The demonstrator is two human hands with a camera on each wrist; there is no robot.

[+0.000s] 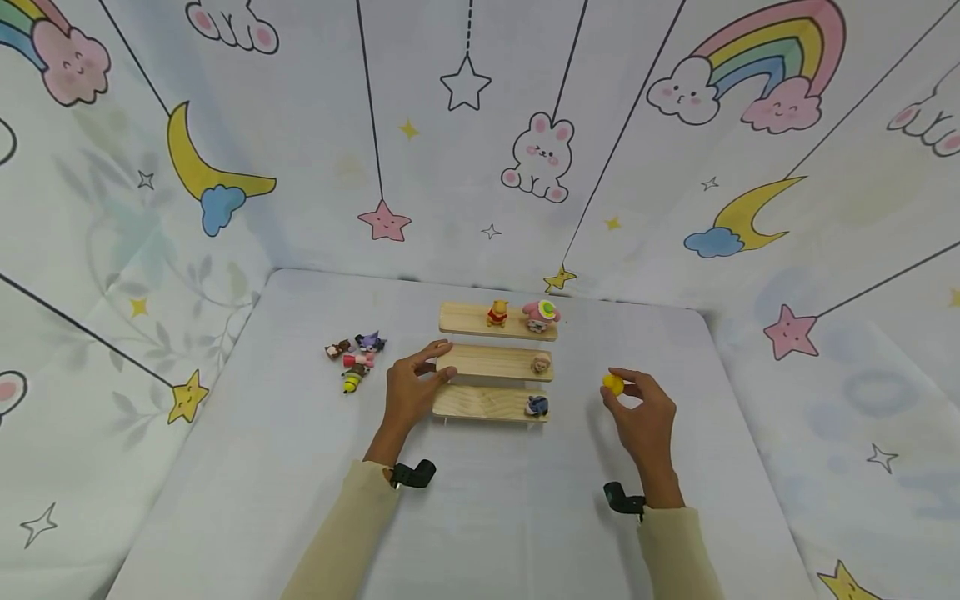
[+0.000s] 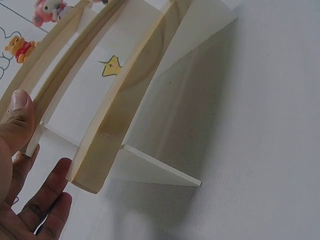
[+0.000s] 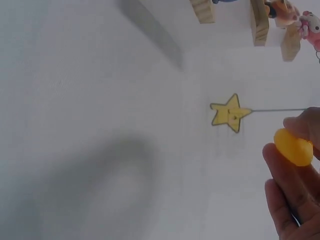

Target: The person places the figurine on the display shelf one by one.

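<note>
Several small figurines (image 1: 358, 361) lie left of the three-tier shelf (image 1: 487, 362), apart from it. At the shelf's left end, the left hand (image 1: 411, 387) grips the middle board between thumb and fingers. The shelf's long axis runs left to right; its wood should be stiff and fairly light, the supports (image 2: 155, 165) perhaps more breakable, so a board end looks the safest hold. More figurines stand from its middle to its right end. Right of the shelf, clear of it, the right hand (image 1: 648, 417) pinches a yellow piece (image 3: 293, 147). Probably light, firm and slippery, it suits a hold on its rounded sides; its longer axis slants, and no front shows.
</note>
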